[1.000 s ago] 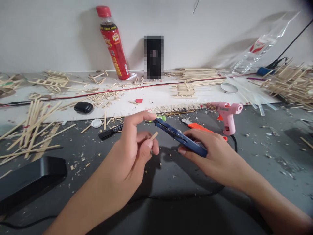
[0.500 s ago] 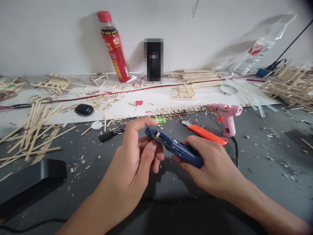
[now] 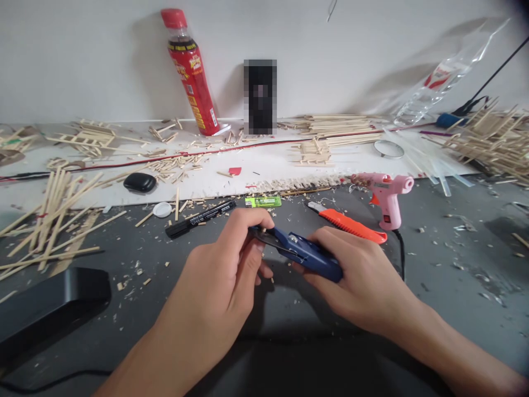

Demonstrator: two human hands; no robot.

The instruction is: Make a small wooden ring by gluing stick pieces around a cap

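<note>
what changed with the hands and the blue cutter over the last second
The left hand closed in: a second ago it held a short wood piece apart from the blue cutter, and now its fingers curl over the cutter's tip, the piece hidden. The right hand drew the cutter down and toward the person, still gripping its handle. The orange knife, pink glue gun and black marker stayed put.

right hand (image 3: 363,275) grips blue cutter (image 3: 308,255) — left hand (image 3: 225,270) pinches at its tip.
</note>
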